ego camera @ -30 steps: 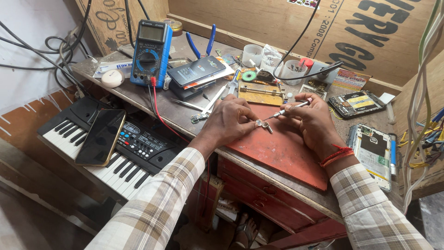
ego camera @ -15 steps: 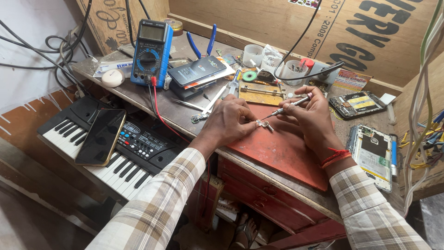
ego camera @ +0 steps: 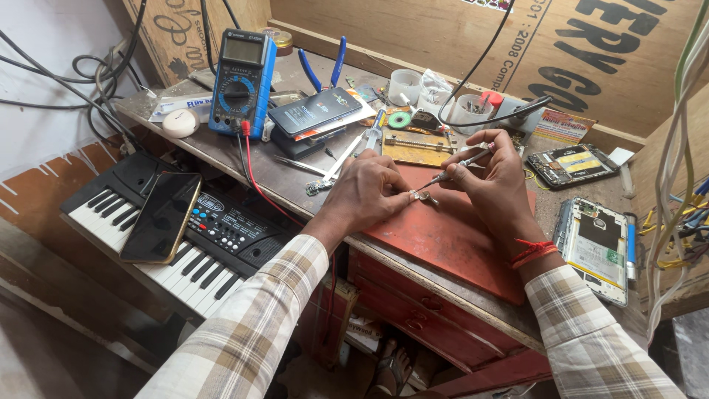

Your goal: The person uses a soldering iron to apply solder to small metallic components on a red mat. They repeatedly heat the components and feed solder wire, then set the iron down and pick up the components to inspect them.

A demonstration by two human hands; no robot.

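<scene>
Near the middle of the frame we see a small silvery metal part (ego camera: 426, 196), its exact shape too tiny to make out, lying on the upper left edge of the reddish-brown work mat, pinched at its left side by fingertips. A thin metal screwdriver with a slim silvery shaft (ego camera: 456, 165) slants from upper right down to lower left, just right of centre. Its tip meets the small part.

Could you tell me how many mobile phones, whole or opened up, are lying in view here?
4: one on the keyboard, one beside the multimeter, and two opened phones at the right, and. Clutter may hide more.
</scene>
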